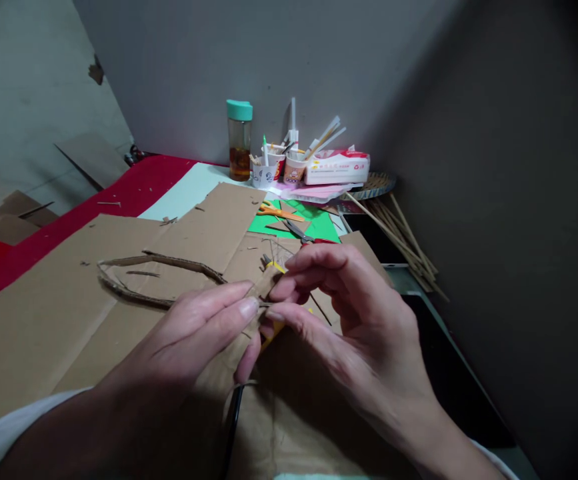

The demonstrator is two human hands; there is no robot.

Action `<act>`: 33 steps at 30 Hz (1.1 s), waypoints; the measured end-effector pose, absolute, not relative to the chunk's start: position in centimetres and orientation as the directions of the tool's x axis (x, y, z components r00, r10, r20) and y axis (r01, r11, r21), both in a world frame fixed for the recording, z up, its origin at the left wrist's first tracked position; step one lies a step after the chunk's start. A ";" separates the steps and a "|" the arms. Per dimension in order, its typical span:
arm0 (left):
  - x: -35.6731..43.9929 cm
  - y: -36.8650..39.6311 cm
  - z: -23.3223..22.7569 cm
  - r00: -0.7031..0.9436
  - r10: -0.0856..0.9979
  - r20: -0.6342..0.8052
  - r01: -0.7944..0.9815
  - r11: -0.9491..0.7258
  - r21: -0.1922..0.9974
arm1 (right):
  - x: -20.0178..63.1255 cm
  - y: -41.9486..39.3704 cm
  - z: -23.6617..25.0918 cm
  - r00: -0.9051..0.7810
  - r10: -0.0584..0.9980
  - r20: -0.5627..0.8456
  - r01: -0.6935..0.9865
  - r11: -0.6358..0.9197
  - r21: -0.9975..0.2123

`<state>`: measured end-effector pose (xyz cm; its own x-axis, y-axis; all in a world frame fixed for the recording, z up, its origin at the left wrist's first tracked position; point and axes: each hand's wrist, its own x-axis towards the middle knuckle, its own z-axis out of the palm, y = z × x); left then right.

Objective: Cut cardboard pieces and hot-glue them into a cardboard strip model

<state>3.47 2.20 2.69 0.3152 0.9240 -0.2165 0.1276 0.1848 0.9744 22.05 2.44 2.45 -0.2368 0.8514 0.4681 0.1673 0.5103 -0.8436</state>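
A bent cardboard strip [193, 265] forms a long, narrow loop standing on edge, and its right end runs to my fingers. My left hand [209, 333] is closed, with thumb and fingers pinching the cardboard at that end. My right hand [343, 313] meets it from the right, thumb and curled fingers closed on a small brown cardboard end [267, 285]. The fingers hide the exact join. Just behind and below them shows a yellow-handled tool [275, 267], mostly covered.
Flat cardboard sheets [93, 267] cover the table. Orange scissors [283, 212] and red-handled scissors [301, 233] lie on green paper [321, 217]. Behind stand a bottle [239, 143], paper cups [295, 168] and a tissue pack [339, 168]. Thin sticks [403, 233] lie by the right wall.
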 end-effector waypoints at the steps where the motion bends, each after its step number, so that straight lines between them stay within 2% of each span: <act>1: 3.4 2.2 2.7 0.290 0.930 -0.225 0.139 0.192 0.972 | 22.0 2.5 2.4 -0.225 0.854 0.468 0.153 0.506 -0.849; 6: 3.4 2.3 3.1 0.321 0.923 -0.214 0.158 0.171 0.973 | 22.1 2.6 2.7 -0.146 0.881 0.449 0.145 0.468 -0.872; 12: 3.4 2.3 3.0 0.323 0.920 -0.221 0.098 0.199 0.975 | 21.9 2.3 2.6 -0.175 0.926 0.335 0.162 0.363 -0.918; 16: 3.0 2.7 2.7 0.414 0.900 -0.137 0.090 0.109 0.990 | 21.5 2.6 2.3 -0.181 0.945 0.272 0.011 0.278 -0.960; 19: 2.8 3.0 2.5 0.482 0.864 -0.149 0.093 0.118 0.989 | 21.4 2.9 2.3 -0.193 0.963 0.189 -0.110 0.171 -0.979; 23: 3.0 2.7 2.7 0.405 0.888 -0.218 0.061 0.212 0.975 | 21.4 3.1 2.2 -0.223 0.968 0.115 -0.158 0.081 -0.984; 33: 3.4 2.9 1.6 0.340 0.939 -0.048 0.115 0.010 0.993 | 20.9 3.0 1.2 -0.189 0.967 0.172 -0.051 0.166 -0.985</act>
<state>3.42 2.85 1.64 0.3400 0.9392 -0.0485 0.1149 0.0097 0.9933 20.92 2.99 1.24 -0.1887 0.9668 0.1722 -0.0507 0.1655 -0.9849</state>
